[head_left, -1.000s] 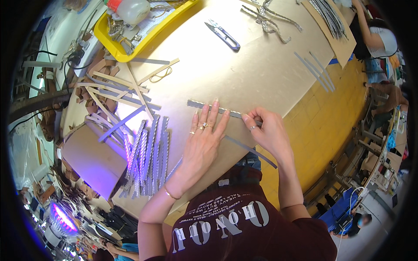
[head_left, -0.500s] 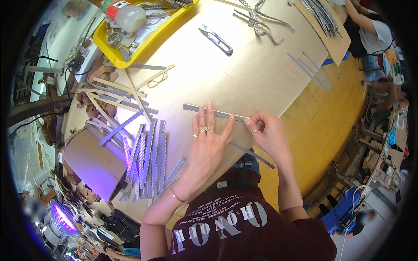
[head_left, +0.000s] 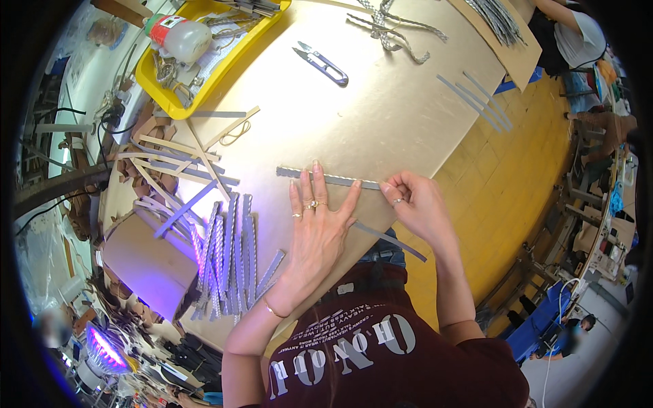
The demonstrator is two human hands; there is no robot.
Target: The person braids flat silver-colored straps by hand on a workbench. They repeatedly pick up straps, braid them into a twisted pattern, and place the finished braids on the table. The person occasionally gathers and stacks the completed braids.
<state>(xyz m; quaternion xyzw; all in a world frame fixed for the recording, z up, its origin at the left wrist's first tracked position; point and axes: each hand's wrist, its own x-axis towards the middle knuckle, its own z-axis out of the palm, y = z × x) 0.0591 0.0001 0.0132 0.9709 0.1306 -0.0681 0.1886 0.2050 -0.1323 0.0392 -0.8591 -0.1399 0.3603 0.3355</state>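
Note:
A narrow grey strip (head_left: pixel 288 173) with a pale braided cord along its upper edge lies across the table in front of me. My left hand (head_left: pixel 317 228) rests flat on it, fingers spread, the fingertips holding it against the surface. At the strip's right end, my right hand (head_left: pixel 420 207) pinches it between thumb and curled fingers; that end is partly hidden by the fingers. Close below my left hand, a plain grey strip (head_left: pixel 394 241) sticks out past the table edge. Left of my left wrist lies a pile of braided strips (head_left: pixel 235 258).
A yellow tray (head_left: pixel 151 92) holding a bottle (head_left: pixel 180 39) stands at the far left. Thread snips (head_left: pixel 323 65) lie further back, near braided cords (head_left: pixel 388 27). Loose strips (head_left: pixel 170 163) and a curved brown piece (head_left: pixel 146 262) are at left. A lit lamp (head_left: pixel 105 348) glows purple.
The whole view has shifted slightly, moving the table things a little leftward. Both hands keep nearly the same places on the strip.

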